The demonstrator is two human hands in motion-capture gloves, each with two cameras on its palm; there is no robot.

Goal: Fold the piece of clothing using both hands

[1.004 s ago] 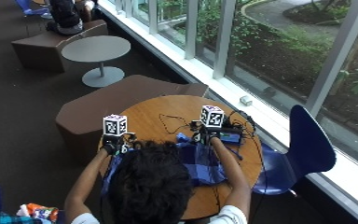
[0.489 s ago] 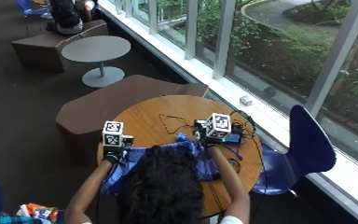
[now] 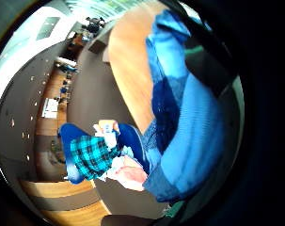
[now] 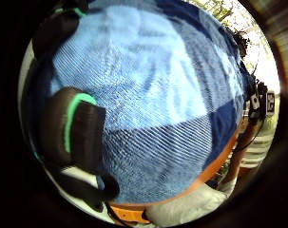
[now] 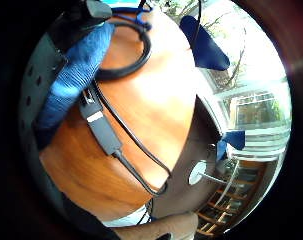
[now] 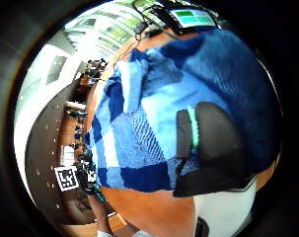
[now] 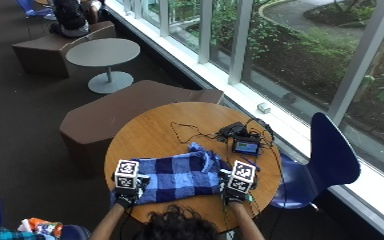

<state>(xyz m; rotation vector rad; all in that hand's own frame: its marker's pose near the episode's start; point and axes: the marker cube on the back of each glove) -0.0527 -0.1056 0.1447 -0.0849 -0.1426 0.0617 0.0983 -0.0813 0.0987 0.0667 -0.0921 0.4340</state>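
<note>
On the near half of the round wooden table (image 7: pixel 152 130), toward six o'clock from its centre, lies the piece of clothing (image 7: pixel 179 175), a knit in light- and dark-blue checks folded into a flat band with a rumpled peak at its far right corner. Its long axis runs from nine o'clock to three o'clock across the person's front. At its nine-o'clock end the left hand (image 7: pixel 126 196) grips the cloth with fingers (image 4: pixel 79 130) curled over the knit, and at its three-o'clock end the right hand (image 7: pixel 235 194) likewise holds the edge, a fingertip (image 6: pixel 208 143) pressed onto the fabric.
</note>
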